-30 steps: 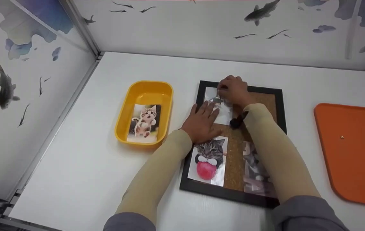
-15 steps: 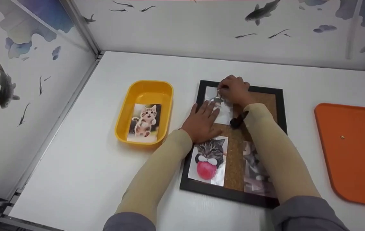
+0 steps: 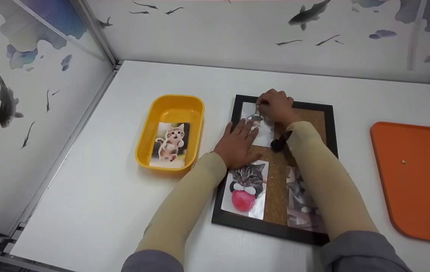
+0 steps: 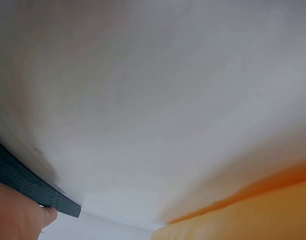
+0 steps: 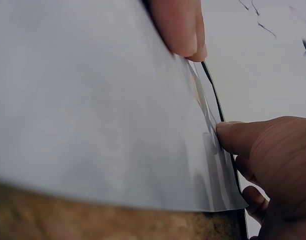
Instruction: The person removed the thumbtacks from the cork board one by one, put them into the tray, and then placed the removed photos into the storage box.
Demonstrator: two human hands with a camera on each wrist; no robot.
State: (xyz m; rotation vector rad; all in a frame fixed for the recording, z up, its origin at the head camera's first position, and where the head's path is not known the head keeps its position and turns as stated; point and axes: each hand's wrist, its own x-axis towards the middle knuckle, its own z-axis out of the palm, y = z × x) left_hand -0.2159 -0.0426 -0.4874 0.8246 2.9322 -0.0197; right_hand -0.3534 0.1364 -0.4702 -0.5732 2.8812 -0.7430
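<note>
My left hand (image 3: 235, 145) lies flat with spread fingers over the left edge of a black-framed cork board (image 3: 275, 189), its fingertips on a glossy photo (image 3: 263, 136) at the upper left. At that photo's top, my right hand (image 3: 277, 107) pinches what looks like a small brass-coloured pin, mostly hidden by the fingers. The right wrist view has my right thumb (image 5: 230, 135) at the photo's edge, left fingertips (image 5: 185, 37) pressing beside it. Lower on the board lie a photo of a cat with a pink ball (image 3: 246, 189) and another cat photo (image 3: 300, 204), partly under my right forearm.
Left of the board stands a yellow tub (image 3: 143, 139) with a kitten photo (image 3: 169, 145) inside. An orange tray (image 3: 419, 196) on the right bears one small brass-coloured piece (image 3: 403, 161). Printed panels (image 3: 215, 34) wall in the white table (image 3: 98, 196) at the back and left.
</note>
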